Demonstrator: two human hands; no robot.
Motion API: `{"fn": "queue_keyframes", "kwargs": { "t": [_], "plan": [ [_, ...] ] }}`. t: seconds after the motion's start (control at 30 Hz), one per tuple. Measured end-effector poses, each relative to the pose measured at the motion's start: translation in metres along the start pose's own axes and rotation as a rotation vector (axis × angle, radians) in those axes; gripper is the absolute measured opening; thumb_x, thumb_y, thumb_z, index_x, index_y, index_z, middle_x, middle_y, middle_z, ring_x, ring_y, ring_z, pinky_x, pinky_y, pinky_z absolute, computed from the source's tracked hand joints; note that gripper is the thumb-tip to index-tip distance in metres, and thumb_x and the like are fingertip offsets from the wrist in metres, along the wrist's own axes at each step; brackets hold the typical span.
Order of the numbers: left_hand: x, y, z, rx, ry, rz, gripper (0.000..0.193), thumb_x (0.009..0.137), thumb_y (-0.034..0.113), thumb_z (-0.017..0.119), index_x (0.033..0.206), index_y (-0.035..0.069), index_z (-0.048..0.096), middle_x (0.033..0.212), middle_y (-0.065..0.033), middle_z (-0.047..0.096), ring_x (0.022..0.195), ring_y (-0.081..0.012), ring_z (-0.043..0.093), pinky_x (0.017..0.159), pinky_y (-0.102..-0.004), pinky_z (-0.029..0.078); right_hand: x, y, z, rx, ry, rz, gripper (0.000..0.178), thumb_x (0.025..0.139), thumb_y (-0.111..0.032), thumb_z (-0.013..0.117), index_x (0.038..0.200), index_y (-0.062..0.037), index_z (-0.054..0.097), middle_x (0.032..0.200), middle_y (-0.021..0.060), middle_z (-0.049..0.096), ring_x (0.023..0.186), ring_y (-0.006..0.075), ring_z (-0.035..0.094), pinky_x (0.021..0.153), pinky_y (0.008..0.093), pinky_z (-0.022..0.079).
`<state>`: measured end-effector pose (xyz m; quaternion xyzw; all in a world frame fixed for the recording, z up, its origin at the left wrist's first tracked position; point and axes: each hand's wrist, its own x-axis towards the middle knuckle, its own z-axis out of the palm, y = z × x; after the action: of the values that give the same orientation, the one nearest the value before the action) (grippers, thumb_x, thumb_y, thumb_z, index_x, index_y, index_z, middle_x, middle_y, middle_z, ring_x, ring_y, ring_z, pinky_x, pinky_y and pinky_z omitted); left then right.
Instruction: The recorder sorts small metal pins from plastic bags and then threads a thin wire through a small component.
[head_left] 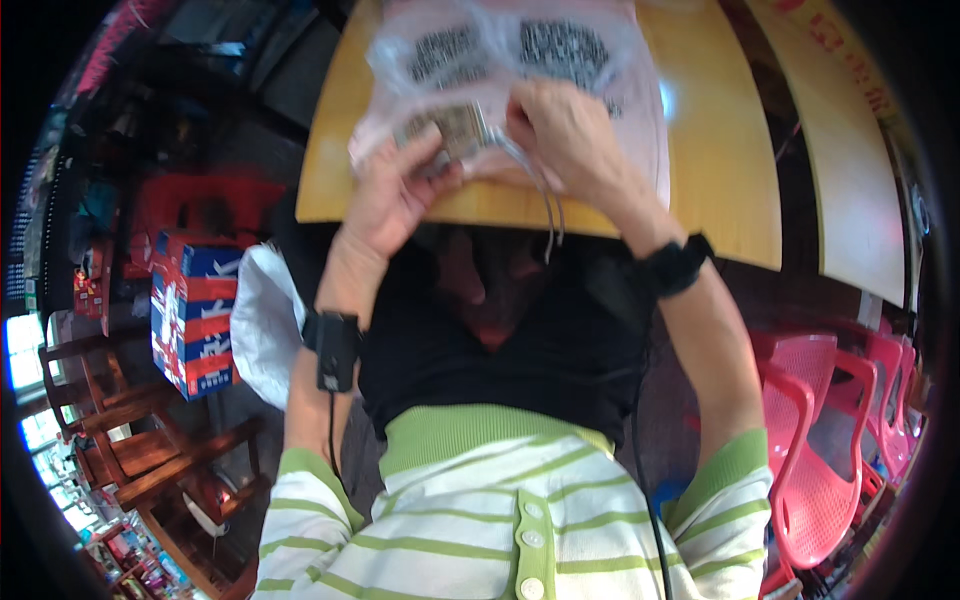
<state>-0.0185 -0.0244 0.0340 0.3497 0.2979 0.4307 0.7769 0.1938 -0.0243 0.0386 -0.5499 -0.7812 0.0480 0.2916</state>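
Note:
My left hand point(400, 185) is closed round one end of a small flat tan rectangular pack point(455, 126), thumb on top and fingers beneath. Thin grey cords point(543, 185) run from the pack's right end, pass under my right hand and hang over the table's near edge. Just right of the pack, my right hand point(565, 130) is closed with its fingers curled in; what they pinch is hidden. Under both hands lies a pale pink sheet or bag point(640, 130) with dark printed blocks. Crumpled clear plastic point(490, 40) rests on its far part.
The yellow wooden table point(715, 150) has a near edge just below my hands. A second tabletop point(850, 170) stands to the right across a gap. Pink plastic chairs point(815, 480) are at lower right. At left are a blue-and-red carton point(195, 315), a white bag point(265, 325) and wooden chairs point(150, 455).

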Motion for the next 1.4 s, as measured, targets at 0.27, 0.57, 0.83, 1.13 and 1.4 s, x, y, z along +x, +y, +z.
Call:
{"fn": "queue_keyframes", "kwargs": {
  "t": [0.27, 0.57, 0.83, 1.13, 1.4],
  "plan": [
    [-0.026, 0.003, 0.023, 0.094, 0.120, -0.016, 0.021, 0.086, 0.008, 0.061, 0.106, 0.003, 0.058, 0.098, -0.0060, 0.065, 0.085, -0.0135, 0.064, 0.071, -0.0286, 0.056, -0.008, -0.014, -0.001, 0.097, -0.079, 0.049, 0.007, 0.082, -0.012, 0.056, 0.082, -0.0048, 0.056, 0.081, 0.0125, 0.058, 0.075, 0.0334, 0.060, 0.064, 0.0415, 0.046],
    [-0.020, 0.001, 0.029, 0.085, 0.114, -0.063, 0.025, 0.086, 0.009, 0.062, 0.107, 0.000, 0.052, 0.098, -0.0092, 0.064, 0.084, -0.0140, 0.064, 0.068, -0.0276, 0.057, -0.005, -0.016, -0.006, 0.105, -0.202, 0.098, 0.028, 0.066, -0.001, 0.066, 0.087, -0.0049, 0.047, 0.085, 0.0123, 0.052, 0.077, 0.0338, 0.058, 0.061, 0.0412, 0.045],
    [-0.019, 0.004, 0.029, 0.097, 0.115, -0.099, 0.023, 0.087, 0.012, 0.063, 0.104, 0.001, 0.054, 0.097, -0.0084, 0.064, 0.084, -0.0133, 0.064, 0.066, -0.0276, 0.056, -0.001, -0.016, -0.014, 0.152, -0.239, 0.084, 0.030, 0.065, -0.001, 0.067, 0.087, -0.0046, 0.048, 0.086, 0.0127, 0.053, 0.076, 0.0340, 0.058, 0.062, 0.0409, 0.045],
    [-0.025, 0.000, 0.029, 0.232, 0.126, -0.030, 0.016, 0.087, 0.012, 0.063, 0.098, 0.002, 0.056, 0.090, -0.0026, 0.063, 0.078, -0.0062, 0.059, 0.070, -0.0219, 0.050, 0.002, -0.010, -0.013, 0.234, -0.190, 0.103, 0.010, 0.077, -0.004, 0.061, 0.081, -0.0027, 0.053, 0.077, 0.0118, 0.056, 0.066, 0.0318, 0.058, 0.059, 0.0392, 0.046],
    [-0.018, -0.005, 0.031, 0.279, 0.108, -0.013, 0.014, 0.087, 0.011, 0.064, 0.097, 0.003, 0.058, 0.089, 0.0005, 0.062, 0.081, -0.0035, 0.056, 0.075, -0.0203, 0.047, 0.002, -0.013, -0.011, 0.166, -0.213, 0.042, 0.024, 0.065, -0.003, 0.067, 0.077, -0.0026, 0.046, 0.075, 0.0130, 0.052, 0.066, 0.0336, 0.057, 0.057, 0.0404, 0.045]
  ]
}}
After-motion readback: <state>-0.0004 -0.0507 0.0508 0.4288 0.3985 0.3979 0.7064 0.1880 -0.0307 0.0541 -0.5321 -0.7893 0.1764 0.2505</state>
